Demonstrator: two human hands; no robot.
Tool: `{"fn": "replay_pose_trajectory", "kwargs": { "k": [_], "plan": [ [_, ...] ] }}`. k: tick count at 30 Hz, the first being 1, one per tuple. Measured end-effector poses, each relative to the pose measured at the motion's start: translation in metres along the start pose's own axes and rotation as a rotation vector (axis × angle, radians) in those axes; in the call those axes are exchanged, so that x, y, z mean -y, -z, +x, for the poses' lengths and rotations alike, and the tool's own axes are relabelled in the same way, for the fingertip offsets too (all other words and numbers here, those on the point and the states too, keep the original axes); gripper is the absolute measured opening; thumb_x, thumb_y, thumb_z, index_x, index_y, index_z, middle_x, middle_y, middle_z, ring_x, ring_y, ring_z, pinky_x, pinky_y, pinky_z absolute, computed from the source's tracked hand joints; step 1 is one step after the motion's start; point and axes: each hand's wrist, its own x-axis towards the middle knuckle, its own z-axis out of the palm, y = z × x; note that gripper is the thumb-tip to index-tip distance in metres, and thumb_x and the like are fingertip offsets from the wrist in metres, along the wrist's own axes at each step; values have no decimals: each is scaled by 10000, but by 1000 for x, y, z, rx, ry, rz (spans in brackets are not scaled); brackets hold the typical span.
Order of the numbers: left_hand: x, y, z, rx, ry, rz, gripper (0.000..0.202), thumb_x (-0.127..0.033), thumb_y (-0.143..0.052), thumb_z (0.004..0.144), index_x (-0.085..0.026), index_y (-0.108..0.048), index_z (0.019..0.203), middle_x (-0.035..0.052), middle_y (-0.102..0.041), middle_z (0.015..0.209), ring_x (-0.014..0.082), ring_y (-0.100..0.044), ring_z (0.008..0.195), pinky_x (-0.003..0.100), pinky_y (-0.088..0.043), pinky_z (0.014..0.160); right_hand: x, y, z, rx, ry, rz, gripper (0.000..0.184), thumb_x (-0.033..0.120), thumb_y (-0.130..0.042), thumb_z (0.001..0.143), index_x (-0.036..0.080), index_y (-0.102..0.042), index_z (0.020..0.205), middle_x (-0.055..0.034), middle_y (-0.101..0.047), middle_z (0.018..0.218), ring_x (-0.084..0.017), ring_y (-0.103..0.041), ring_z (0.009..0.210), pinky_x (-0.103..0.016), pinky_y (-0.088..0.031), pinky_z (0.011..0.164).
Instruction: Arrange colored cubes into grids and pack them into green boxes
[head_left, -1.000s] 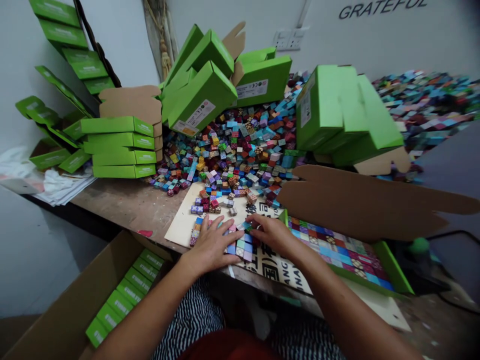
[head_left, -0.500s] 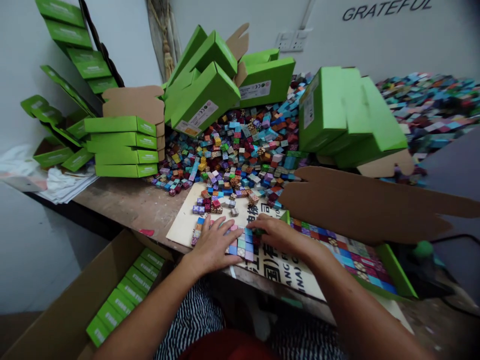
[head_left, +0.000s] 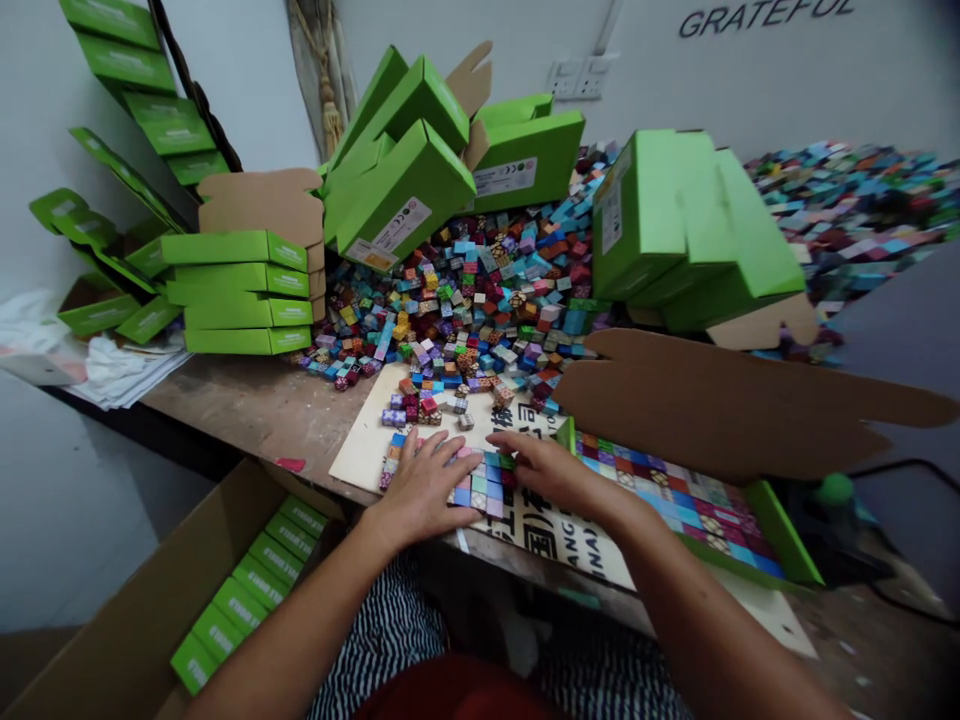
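My left hand (head_left: pixel 426 488) lies flat with fingers spread over a tight block of small patterned cubes (head_left: pixel 486 482), covering its middle. Pink, blue and pale cubes show to the right of the fingers, darker ones to the left. At the block's right end is my right hand (head_left: pixel 546 470), its index finger stretched out and nothing visible in its grasp; its other fingers are partly hidden. The block rests on a pale board (head_left: pixel 360 455) with black printed characters. Just behind the block lie several loose cubes (head_left: pixel 429 405).
An open green box (head_left: pixel 784 530) filled with cubes sits right, its brown flap (head_left: pixel 720 400) raised. Behind are a heap of loose cubes (head_left: pixel 480 300), tilted green boxes (head_left: pixel 412 190), upright boxes (head_left: pixel 652 220) and stacked boxes (head_left: pixel 240 340). A carton (head_left: pixel 112 610) of green packs stands lower left.
My right hand's index finger has lifted slightly from the block's top right edge, uncovering more cubes there. My left hand stays on the block. The view has shifted slightly.
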Motion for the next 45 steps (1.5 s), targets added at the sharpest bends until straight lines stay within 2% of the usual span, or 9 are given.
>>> {"fn": "replay_pose_trajectory", "kwargs": {
  "k": [5,10,20,25,27,31,37,41,45],
  "plan": [
    [-2,2,1,27,20,-7,772,-573,-654,766,-284,-334,1406,76,-353,1481,331,-245,1378,606,-31,1122,3,-1,-16,-75,21,-104,490,105,-483,797,202,-534,1274,-115,-593,1244,-228,-552,1137,-382,-446,960],
    [-7,4,11,43,-34,1,880,-610,-683,724,-277,-277,1431,91,-276,1519,342,-162,1406,610,-49,1120,3,-9,-23,-77,25,-249,654,96,-543,722,209,-453,1360,-123,-615,1196,-270,-565,1096,-428,-452,915],
    [-14,-2,18,46,-81,-31,722,-577,-611,799,-244,-360,1388,66,-380,1465,300,-247,1382,553,-97,1143,8,-15,-17,-55,-53,-285,692,133,-563,719,159,-417,1395,-156,-605,1237,-297,-577,1080,-447,-440,918],
    [-13,0,16,34,-93,-34,703,-570,-607,807,-251,-366,1386,68,-397,1453,294,-282,1367,551,-115,1143,-5,-3,-17,-99,109,-143,582,113,-530,741,208,-506,1315,-105,-599,1241,-229,-557,1129,-375,-438,955],
    [-13,0,16,35,-97,-38,713,-566,-610,809,-266,-344,1399,69,-389,1459,294,-269,1375,554,-110,1142,-11,9,-9,-149,99,-126,500,116,-490,787,218,-540,1274,-88,-596,1250,-209,-556,1132,-350,-434,963],
    [-15,0,17,39,-113,-39,783,-572,-646,780,-302,-293,1425,64,-345,1489,314,-204,1401,587,-99,1129,-17,27,26,-269,-118,-290,467,87,-418,838,166,-531,1284,-118,-594,1226,-211,-572,1091,-305,-433,928],
    [-18,-5,19,15,-154,-47,641,-552,-631,807,-303,-409,1355,58,-380,1466,304,-282,1368,560,-170,1119,-11,19,70,-257,-174,-377,356,132,-407,876,150,-583,1186,-137,-637,1050,-208,-623,868,-280,-446,741],
    [-16,-9,19,-20,-162,-57,628,-539,-636,807,-288,-426,1342,56,-407,1444,307,-314,1345,555,-188,1111,-8,19,51,-243,-196,-385,210,133,-467,831,148,-607,986,-112,-648,954,-199,-602,805,-272,-418,695],
    [-16,-10,19,-52,-171,-63,608,-518,-631,817,-286,-428,1342,60,-419,1429,310,-320,1337,559,-196,1106,2,14,-6,-344,-58,-216,94,212,-514,815,200,-545,904,-39,-628,839,-179,-578,737,-260,-415,645]
  ]
}}
